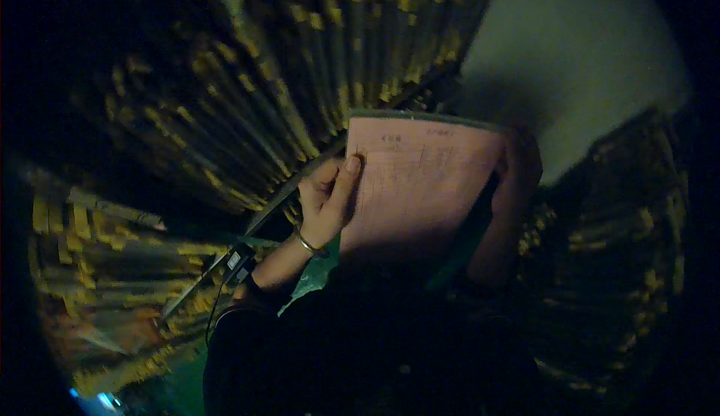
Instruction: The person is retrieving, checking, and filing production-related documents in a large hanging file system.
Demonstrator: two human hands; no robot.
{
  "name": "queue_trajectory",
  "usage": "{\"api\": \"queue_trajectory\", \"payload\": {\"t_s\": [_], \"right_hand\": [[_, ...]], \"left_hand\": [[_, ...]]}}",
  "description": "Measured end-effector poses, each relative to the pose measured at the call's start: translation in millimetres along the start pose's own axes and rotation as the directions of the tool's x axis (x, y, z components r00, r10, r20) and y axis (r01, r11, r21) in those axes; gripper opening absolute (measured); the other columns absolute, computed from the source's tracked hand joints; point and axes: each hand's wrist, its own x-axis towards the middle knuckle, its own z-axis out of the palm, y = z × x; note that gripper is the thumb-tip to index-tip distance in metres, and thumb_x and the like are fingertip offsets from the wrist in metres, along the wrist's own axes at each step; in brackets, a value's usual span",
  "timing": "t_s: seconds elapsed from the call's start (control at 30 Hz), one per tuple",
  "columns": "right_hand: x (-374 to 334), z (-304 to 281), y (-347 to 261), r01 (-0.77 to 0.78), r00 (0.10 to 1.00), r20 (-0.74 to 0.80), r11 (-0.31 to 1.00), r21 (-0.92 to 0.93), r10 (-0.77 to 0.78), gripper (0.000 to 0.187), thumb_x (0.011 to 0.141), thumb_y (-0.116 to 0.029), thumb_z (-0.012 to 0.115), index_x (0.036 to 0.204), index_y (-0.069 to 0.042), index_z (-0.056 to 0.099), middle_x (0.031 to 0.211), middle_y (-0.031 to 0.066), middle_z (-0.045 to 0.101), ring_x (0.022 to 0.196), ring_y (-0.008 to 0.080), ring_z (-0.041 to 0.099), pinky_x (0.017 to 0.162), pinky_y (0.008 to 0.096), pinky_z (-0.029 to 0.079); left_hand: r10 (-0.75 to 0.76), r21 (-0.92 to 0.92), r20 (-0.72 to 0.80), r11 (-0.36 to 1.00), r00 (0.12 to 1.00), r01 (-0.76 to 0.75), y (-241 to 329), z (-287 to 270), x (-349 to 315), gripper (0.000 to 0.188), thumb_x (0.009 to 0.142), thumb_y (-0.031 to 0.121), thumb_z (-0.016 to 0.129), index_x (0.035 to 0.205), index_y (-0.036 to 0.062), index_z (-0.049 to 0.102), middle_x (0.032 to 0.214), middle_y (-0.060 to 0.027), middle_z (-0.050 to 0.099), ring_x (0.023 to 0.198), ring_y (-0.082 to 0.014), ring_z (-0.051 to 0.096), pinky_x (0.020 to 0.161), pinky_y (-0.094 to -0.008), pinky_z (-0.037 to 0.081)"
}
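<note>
A pink printed form (420, 191) with a table of lines on it is held up before me, with a dark strip along its top edge. At its left edge, my left hand (330, 195) grips it, thumb on the front and fingers curled behind. My right hand (517, 163) is wrapped round the right edge, deep in shadow. On my left wrist are a metal bangle (311, 249) and a small black device (239, 261) with a cable. The lower part of the sheet fades into shadow.
Racks of long, narrow, upright pieces with yellow ends (255, 64) stand ahead and to the left. More yellow-marked stacks (97, 243) lie at the left, others at the right. A pale panel (570, 49) rises at the upper right. A metal rail (281, 191) runs diagonally behind my left hand. The light is dim.
</note>
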Motion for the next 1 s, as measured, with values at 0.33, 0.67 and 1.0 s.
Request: {"api": "queue_trajectory", "payload": {"t_s": [0.33, 0.67, 1.0], "right_hand": [[97.6, 154.5, 94.8, -0.131, 0.892, 0.451, 0.964, 0.231, 0.013, 0.024, 0.090, -0.021, 0.056, 0.105, -0.002, 0.059, 0.099, 0.0033, 0.060, 0.090, 0.0092, 0.052, 0.082, 0.0216, 0.038], [39.7, 196.5, 195.0, 0.285, 0.802, 0.531, 0.956, 0.063, -0.274, 0.020, 0.090, -0.020, 0.055, 0.101, -0.005, 0.062, 0.098, 0.0048, 0.063, 0.082, 0.0124, 0.059, 0.069, 0.0240, 0.047], [-189.8, 283.9, 379.6, 0.711, -0.057, 0.985, 0.686, 0.154, -0.162, 0.023, 0.087, -0.026, 0.053, 0.107, -0.017, 0.061, 0.078, 0.0143, 0.066, 0.070, 0.0332, 0.065, 0.064, 0.0425, 0.051]], "left_hand": [[0.044, 0.212, -0.261, 0.977, 0.964, 0.013, -44.3, -34.7, 62.4, 0.029, 0.090, 0.019, 0.057, 0.070, -0.0024, 0.058, 0.055, 0.0041, 0.044, 0.055, -0.0031, 0.035, 0.047, -0.0227, 0.030], [-0.149, 0.585, 0.586, 0.758, 0.797, -0.288, -185.6, -68.1, -45.4, 0.044, 0.086, 0.035, 0.057, 0.122, 0.0091, 0.052, 0.110, -0.0170, 0.059, 0.102, -0.0322, 0.057, 0.088, -0.0412, 0.045], [-0.806, 0.952, 0.138, 0.267, 0.575, 0.146, -397.3, -194.3, -145.0, 0.048, 0.079, 0.022, 0.052, 0.122, 0.0020, 0.046, 0.112, -0.0265, 0.054, 0.103, -0.0372, 0.056, 0.084, -0.0449, 0.047]]}}
